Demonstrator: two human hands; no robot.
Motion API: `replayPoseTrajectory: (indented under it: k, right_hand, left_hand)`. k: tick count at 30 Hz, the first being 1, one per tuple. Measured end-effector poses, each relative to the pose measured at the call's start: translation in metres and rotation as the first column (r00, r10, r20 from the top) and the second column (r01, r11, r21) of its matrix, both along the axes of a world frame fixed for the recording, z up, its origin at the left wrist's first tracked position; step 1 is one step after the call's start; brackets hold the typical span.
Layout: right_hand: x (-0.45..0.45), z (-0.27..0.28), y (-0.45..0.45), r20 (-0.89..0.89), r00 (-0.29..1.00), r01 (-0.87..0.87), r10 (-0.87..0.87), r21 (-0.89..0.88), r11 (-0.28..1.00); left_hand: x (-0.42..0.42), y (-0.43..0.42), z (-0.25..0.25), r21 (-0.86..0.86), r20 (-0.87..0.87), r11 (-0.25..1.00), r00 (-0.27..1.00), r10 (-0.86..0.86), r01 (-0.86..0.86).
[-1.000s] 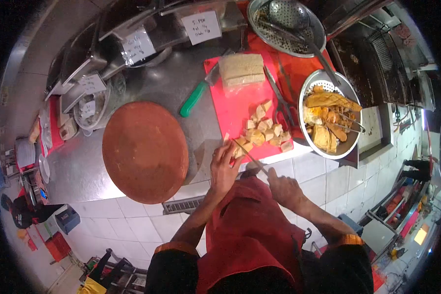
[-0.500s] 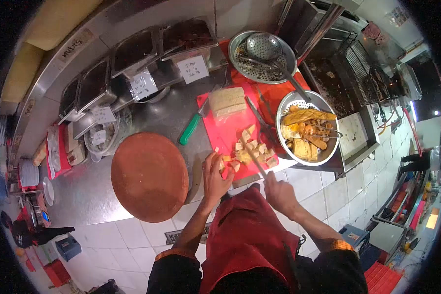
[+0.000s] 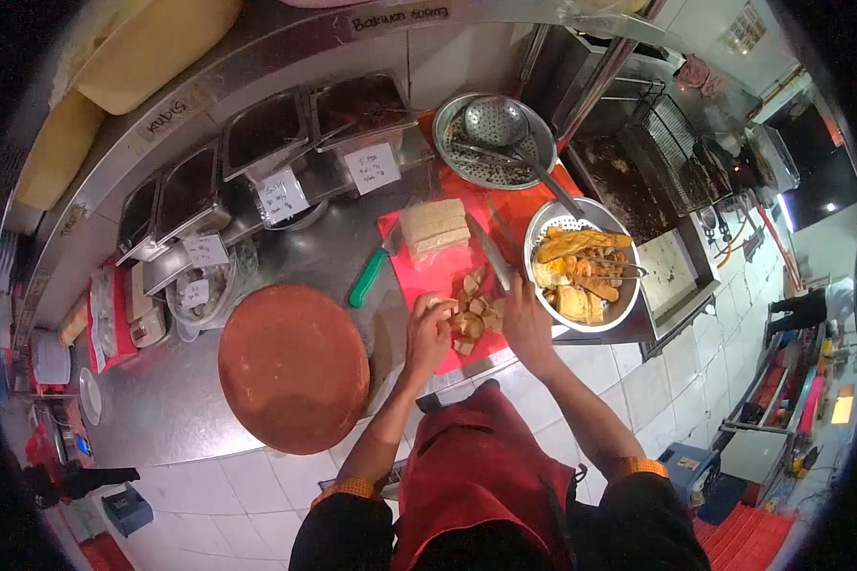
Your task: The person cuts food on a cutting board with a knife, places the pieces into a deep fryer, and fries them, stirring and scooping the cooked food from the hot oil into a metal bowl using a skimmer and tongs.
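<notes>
My left hand (image 3: 430, 333) is at the lower left of a red cutting board (image 3: 405, 276), its fingers curled beside a pile of pale, brown-edged food cubes (image 3: 472, 322). What the fingers hold, if anything, is hidden. On the pile's other side, my right hand (image 3: 528, 324) is closed at the lower end of a knife (image 3: 488, 249); the blade points up and left, and the handle is covered by the hand. Behind the cubes a pale block in clear plastic (image 3: 435, 228) lies on the board. At the board's left edge rests a green-handled knife (image 3: 368, 276).
A round brown board (image 3: 293, 369) lies on the steel counter at left. On the right stand a colander of fried food (image 3: 590, 319) and another colander (image 3: 443, 157) with a skimmer (image 3: 497, 124). Metal containers (image 3: 267, 133) with paper labels line the back. A fryer basket (image 3: 681, 143) is farther right.
My right hand has moved up and left to the cubes' right side, and the knife blade has shifted up beside the block. The cubes are pushed closer together; my left hand has moved slightly right.
</notes>
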State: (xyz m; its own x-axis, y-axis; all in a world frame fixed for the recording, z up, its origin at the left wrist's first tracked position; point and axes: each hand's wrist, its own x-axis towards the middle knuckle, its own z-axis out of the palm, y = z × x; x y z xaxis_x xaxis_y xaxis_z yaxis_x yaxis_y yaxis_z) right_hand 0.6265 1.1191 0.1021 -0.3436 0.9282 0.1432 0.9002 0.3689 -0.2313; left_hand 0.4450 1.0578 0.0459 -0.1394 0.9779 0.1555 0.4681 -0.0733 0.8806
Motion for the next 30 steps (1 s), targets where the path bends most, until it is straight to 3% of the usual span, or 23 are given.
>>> replayPoseTrajectory:
  k: [3, 6, 9, 11, 15, 19, 21, 22, 24, 25, 26, 27, 28, 30]
  right_hand:
    - [-0.002, -0.020, 0.003, 0.002, 0.999, -0.032, 0.032, 0.052, 0.998]
    - [-0.003, -0.012, 0.003, -0.019, 0.999, -0.038, 0.038, 0.027, 0.999]
    - [-0.003, 0.008, 0.006, -0.037, 0.999, -0.023, 0.022, -0.018, 1.000]
    - [-0.007, 0.022, 0.009, -0.120, 0.990, 0.056, -0.071, -0.130, 0.990]
    - [0.004, 0.035, 0.016, -0.156, 0.988, 0.006, -0.014, -0.050, 0.999]
    - [0.001, 0.043, 0.028, -0.154, 0.987, 0.026, -0.042, -0.107, 0.994]
    - [-0.003, 0.069, 0.022, -0.185, 0.979, 0.042, -0.080, -0.202, 0.979]
    - [-0.008, 0.078, 0.017, -0.238, 0.970, 0.009, -0.048, -0.162, 0.987]
    - [-0.019, 0.087, -0.003, -0.347, 0.938, -0.052, 0.017, -0.092, 0.994]
    - [-0.023, 0.059, -0.010, -0.400, 0.912, -0.119, 0.090, -0.049, 0.992]
    - [-0.039, 0.065, -0.024, -0.427, 0.897, -0.153, 0.120, -0.044, 0.987]
    - [-0.052, 0.051, -0.036, -0.518, 0.849, -0.187, 0.107, -0.105, 0.977]
    - [-0.064, 0.032, -0.045, -0.602, 0.794, -0.225, 0.082, -0.166, 0.960]
    - [-0.084, -0.005, -0.061, -0.646, 0.763, -0.239, 0.009, -0.268, 0.933]
  left_hand:
    - [0.005, 0.013, 0.002, 0.061, 0.032, 0.996, 0.997, -0.065, 0.063]
    - [0.002, 0.009, 0.013, -0.005, 0.030, 0.983, 0.982, -0.184, 0.184]
    - [0.003, 0.009, -0.003, 0.113, -0.153, 0.971, 0.969, -0.192, 0.211]
    - [0.006, 0.006, -0.001, 0.103, -0.231, 0.971, 0.955, -0.187, 0.215]
    - [0.008, 0.011, 0.013, 0.039, -0.440, 0.981, 0.885, -0.154, 0.190]
    - [0.010, 0.024, 0.018, 0.048, -0.536, 0.974, 0.829, -0.161, 0.220]
    - [0.008, 0.028, 0.021, 0.034, -0.499, 0.979, 0.853, -0.156, 0.199]
    - [0.005, 0.030, 0.023, 0.024, -0.484, 0.983, 0.863, -0.147, 0.181]
    - [-0.003, 0.023, 0.013, 0.145, -0.243, 0.988, 0.970, -0.023, 0.059]
    - [-0.010, 0.017, -0.012, 0.196, -0.122, 0.979, 0.990, 0.076, -0.051]
    - [-0.016, 0.011, -0.026, 0.239, 0.006, 0.957, 0.986, 0.167, -0.163]
    - [-0.019, 0.001, -0.020, 0.080, 0.379, 0.936, 0.879, 0.291, -0.344]
    - [-0.032, 0.003, -0.003, 0.117, 0.113, 0.917, 0.923, 0.368, -0.380]
    - [-0.069, 0.016, 0.030, 0.202, -0.418, 0.886, 0.781, 0.464, -0.418]
